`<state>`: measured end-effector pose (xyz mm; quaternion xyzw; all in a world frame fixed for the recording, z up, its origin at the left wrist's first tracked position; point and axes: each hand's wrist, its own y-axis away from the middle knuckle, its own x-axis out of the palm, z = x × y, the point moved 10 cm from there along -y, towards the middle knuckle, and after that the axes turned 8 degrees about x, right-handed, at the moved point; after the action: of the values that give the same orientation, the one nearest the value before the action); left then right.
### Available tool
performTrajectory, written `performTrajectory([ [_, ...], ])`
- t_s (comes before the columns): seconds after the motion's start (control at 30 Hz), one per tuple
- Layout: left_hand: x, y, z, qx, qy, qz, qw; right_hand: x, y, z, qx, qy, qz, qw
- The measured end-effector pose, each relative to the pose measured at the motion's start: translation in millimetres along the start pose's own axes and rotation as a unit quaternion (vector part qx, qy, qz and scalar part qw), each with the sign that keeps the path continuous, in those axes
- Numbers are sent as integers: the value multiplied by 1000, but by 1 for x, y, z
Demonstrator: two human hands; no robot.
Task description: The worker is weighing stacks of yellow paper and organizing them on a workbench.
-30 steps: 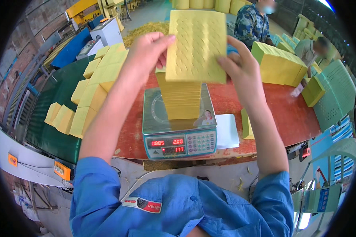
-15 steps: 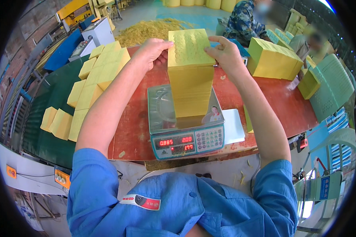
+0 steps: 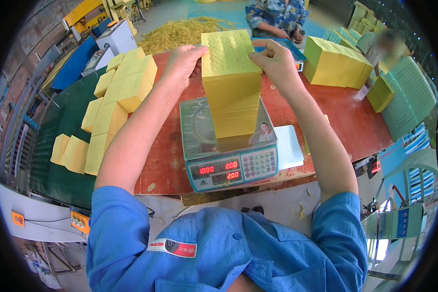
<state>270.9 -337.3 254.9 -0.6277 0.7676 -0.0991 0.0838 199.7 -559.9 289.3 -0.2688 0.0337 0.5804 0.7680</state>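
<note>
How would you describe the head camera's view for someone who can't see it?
A person's left hand and right hand touch opposite edges at the top of a tall yellow stack on a digital scale. The scale stands on a red table, with more yellow blocks at left and right.

Blue shirt (image 3: pixel 219 243) with chest label (image 3: pixel 172 247)

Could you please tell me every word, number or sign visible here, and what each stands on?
Scale display: three groups of red digits, not copied out.
Keypad: markings too small to read.
Scale logo: too small.
White-and-red shirt patch: printing, not copied out.
Blue sign at right: pale characters, too blurred to read.
</note>
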Motion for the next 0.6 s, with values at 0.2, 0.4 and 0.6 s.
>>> performTrajectory([
  [0.2,1,4,7,12,29,-15,999,-5,4,-5,7,39,-18,999],
  [0.4,0,5,10,43,45,-61,996,-3,7,-10,5,-1,-21,1000],
  [0.6,-3,-2,5,49,-33,-69,996,-7,8,-7,-3,45,-53,998],
])
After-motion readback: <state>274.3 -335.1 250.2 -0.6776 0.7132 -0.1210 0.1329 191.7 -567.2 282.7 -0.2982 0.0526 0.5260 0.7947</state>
